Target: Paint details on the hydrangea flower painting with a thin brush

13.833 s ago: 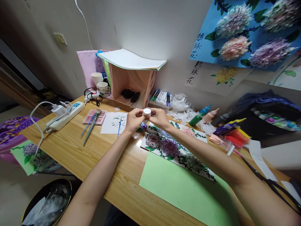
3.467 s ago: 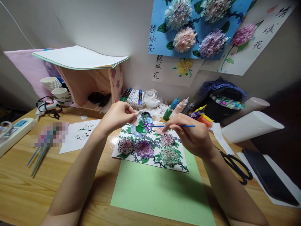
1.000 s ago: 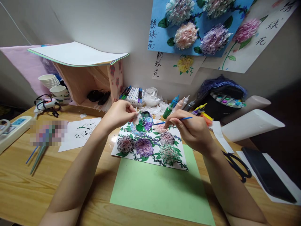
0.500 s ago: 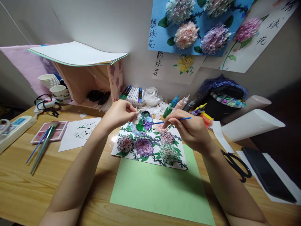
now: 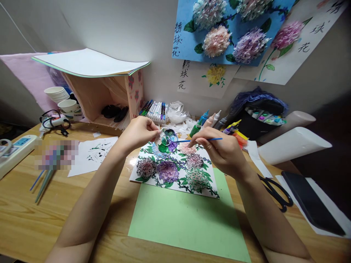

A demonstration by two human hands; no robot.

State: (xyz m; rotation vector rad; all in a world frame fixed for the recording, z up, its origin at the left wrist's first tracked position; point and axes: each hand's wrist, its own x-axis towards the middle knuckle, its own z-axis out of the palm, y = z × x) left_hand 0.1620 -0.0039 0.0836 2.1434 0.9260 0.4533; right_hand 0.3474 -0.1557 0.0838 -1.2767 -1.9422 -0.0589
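Note:
My left hand (image 5: 141, 133) pinches the left edge of a small round paint palette (image 5: 165, 149), whose wells hold green, purple and dark paint. In my right hand (image 5: 219, 148) is a thin blue paintbrush (image 5: 184, 141), its tip over the palette by the purple paint. Whether the bristles touch the paint I cannot tell. Below both hands lies a white sheet with raised flowers (image 5: 175, 185) in purple, pink, green and black-pink among painted leaves. The palette covers part of a light blue flower. A green sheet (image 5: 186, 219) sticks out from under the white one.
A paint-marked paper (image 5: 95, 155) and a large brush (image 5: 46, 182) lie left. Markers (image 5: 155, 110), white scraps (image 5: 177, 113) and paint bottles (image 5: 196, 128) stand behind. Black scissors (image 5: 278, 193), a phone (image 5: 312, 202) and a white roll (image 5: 296, 146) are right. Flower pictures (image 5: 189, 51) hang on the wall.
The paintbrush tip has moved slightly left and up, further over the palette. My left hand and the palette have stayed in place. A blurred patch now covers the pink case and brush head.

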